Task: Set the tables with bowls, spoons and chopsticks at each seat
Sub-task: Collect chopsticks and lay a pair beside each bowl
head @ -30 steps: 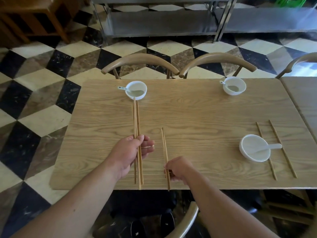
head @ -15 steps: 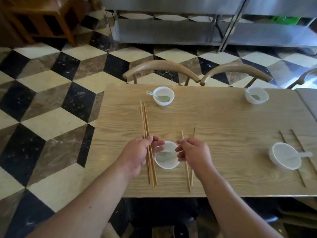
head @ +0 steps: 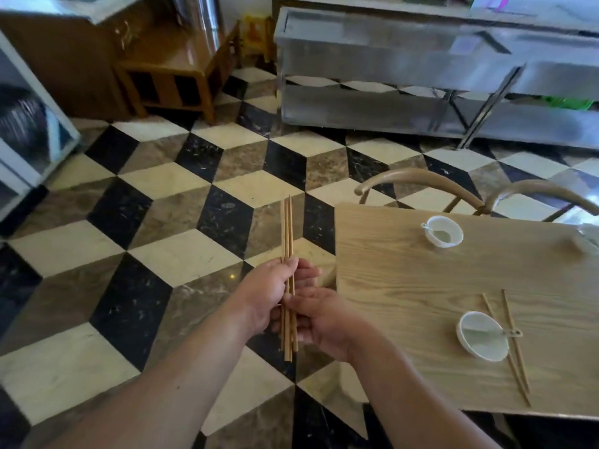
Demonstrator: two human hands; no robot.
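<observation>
I am working bare-armed: no sleeve is showing on either forearm as far as the bottom edge of the view. My left hand (head: 262, 294) and my right hand (head: 324, 322) are wearing no gloves, and I am seeing no ring or watch, though blur may be hiding small details.

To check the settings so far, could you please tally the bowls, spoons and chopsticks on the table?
Bowls: 3
Spoons: 2 clearly visible
Chopsticks: 2
Total: 7
The bundle held in both hands is off the table, so not counted.
</observation>
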